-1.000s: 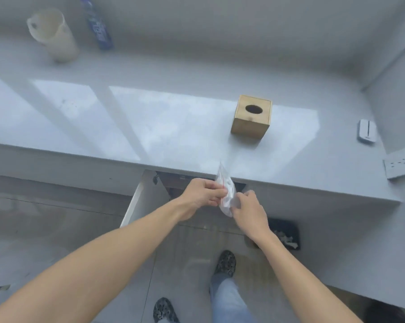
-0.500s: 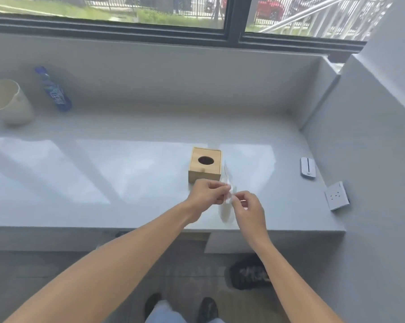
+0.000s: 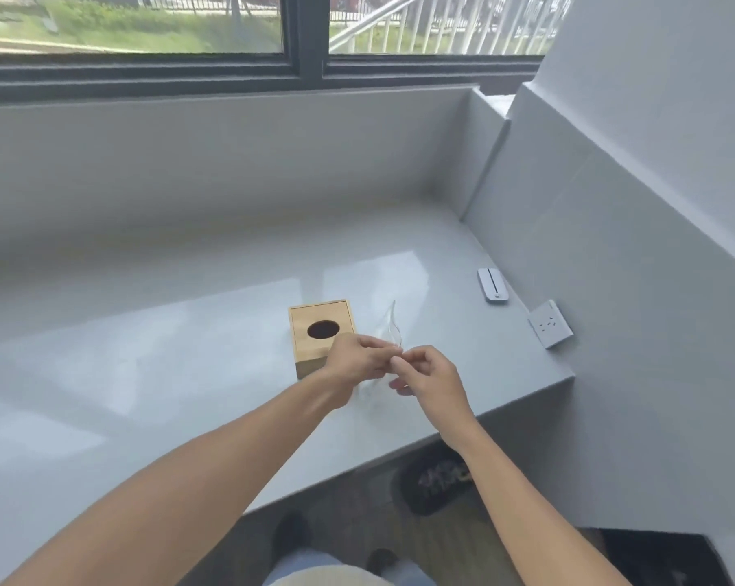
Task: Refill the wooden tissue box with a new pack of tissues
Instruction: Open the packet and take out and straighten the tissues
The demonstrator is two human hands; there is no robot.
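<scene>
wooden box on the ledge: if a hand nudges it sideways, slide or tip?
Probably slide. The box is squat, flat on a glossy ledge that reflects the window, so friction looks low. Likely light: the dark hole shows no tissue, so it may be empty. It should feel rigid. The left hand is close beside it, so an accidental bump seems possible.

Square wooden tissue box (image 3: 321,334) upright on ledge, oval hole up, seemingly empty
</scene>
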